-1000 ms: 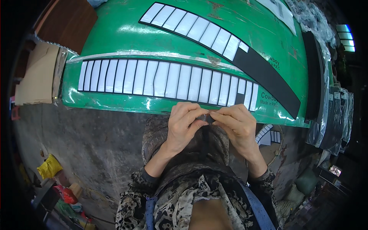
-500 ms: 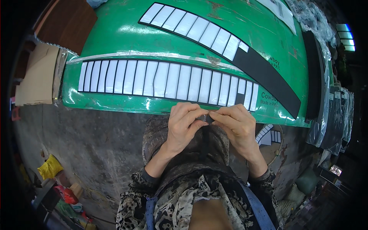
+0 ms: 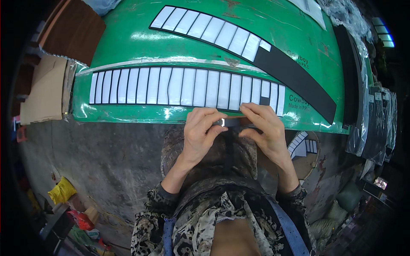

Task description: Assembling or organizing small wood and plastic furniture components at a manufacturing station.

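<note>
My left hand [image 3: 200, 133] is closed in a pinch on a small dark piece with a white edge [image 3: 222, 122], at the front edge of the green table. Just to its right, my right hand [image 3: 265, 132] has thumb and fingers apart, its fingertips at the near edge of a long, gently curved black strip [image 3: 265, 101]. White rectangles cover nearly all of that strip, and one short black patch shows near its right end. Behind it lies a second curved black strip [image 3: 294, 81], with white rectangles on its left half and bare black on the right.
The green-wrapped table [image 3: 128, 51] spans the far side. A brown box [image 3: 74, 32] and cardboard [image 3: 42, 94] stand at the left. Plastic-wrapped black panels [image 3: 373, 128] line the right. Below the table's right front, a round container [image 3: 314, 164] holds white-and-black pieces.
My right hand's thumb and fingers have spread apart and moved off the small piece, which stays in my left hand. Both hands have shifted slightly up toward the table.
</note>
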Available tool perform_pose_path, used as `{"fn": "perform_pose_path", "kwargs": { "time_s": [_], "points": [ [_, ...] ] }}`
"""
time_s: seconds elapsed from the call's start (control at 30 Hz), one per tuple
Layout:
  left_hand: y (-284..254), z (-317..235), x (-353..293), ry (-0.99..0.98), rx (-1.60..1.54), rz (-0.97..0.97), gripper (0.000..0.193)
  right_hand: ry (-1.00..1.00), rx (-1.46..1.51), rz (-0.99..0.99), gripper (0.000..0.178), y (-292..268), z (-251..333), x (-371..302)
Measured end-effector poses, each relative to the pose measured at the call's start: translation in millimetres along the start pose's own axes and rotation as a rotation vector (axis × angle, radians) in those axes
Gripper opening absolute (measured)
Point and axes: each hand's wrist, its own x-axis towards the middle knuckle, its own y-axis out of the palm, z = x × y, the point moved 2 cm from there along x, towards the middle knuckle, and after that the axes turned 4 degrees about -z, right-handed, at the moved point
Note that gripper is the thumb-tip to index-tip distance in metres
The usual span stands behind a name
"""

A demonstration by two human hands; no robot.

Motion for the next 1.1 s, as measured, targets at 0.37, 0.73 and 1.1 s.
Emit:
{"fn": "perform_pose_path", "kwargs": {
  "time_s": [0.37, 0.73, 1.1],
  "points": [
    [6.7, -9.4, 2.5, 0.437, 0.383, -0.066, 0.035, -0.153, -0.117, -0.347, 0.029, 24.1, -0.9, -17.7],
    [8.8, -9.6, -5.2, 0.504, 0.469, -0.034, 0.041, 0.135, 0.062, -0.336, 0.031, -16.4, -50.1, 0.7],
    [7.2, -10.8, -4.3, 0.527, 0.466, 0.001, 0.042, 0.238, -0.415, -0.011, 0.047, -15.0, -144.8, 101.2]
  ]
}}
